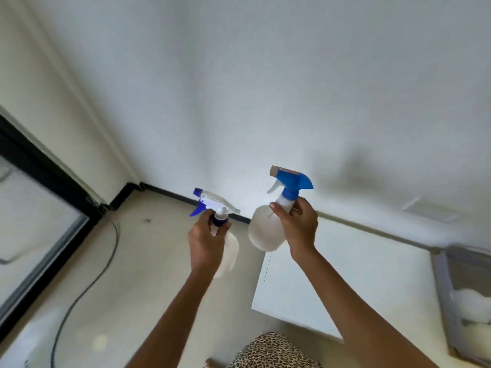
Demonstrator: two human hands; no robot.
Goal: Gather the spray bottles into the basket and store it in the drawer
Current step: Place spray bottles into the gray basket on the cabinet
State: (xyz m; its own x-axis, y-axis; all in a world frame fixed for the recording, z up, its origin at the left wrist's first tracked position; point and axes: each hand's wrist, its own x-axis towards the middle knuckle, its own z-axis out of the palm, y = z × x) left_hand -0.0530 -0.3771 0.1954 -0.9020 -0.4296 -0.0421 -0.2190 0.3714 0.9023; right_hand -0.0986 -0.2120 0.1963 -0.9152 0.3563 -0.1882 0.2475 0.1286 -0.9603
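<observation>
My left hand (206,241) grips the neck of a clear spray bottle (228,251) with a white head and dark blue trigger and nozzle, held in the air over the floor. My right hand (299,227) holds a second, rounder translucent spray bottle (263,232) by its neck; its head is light blue with a white trigger. Both bottles are upright, a short gap apart, in front of the white wall. A grey basket (441,282) sits at the right edge on a white surface, with white bottle bodies inside. No drawer is visible.
The white top of a cabinet (345,282) lies below my right arm, against the wall. A dark cable (87,285) runs across the pale floor on the left. A black-framed glass door (45,235) stands at the far left.
</observation>
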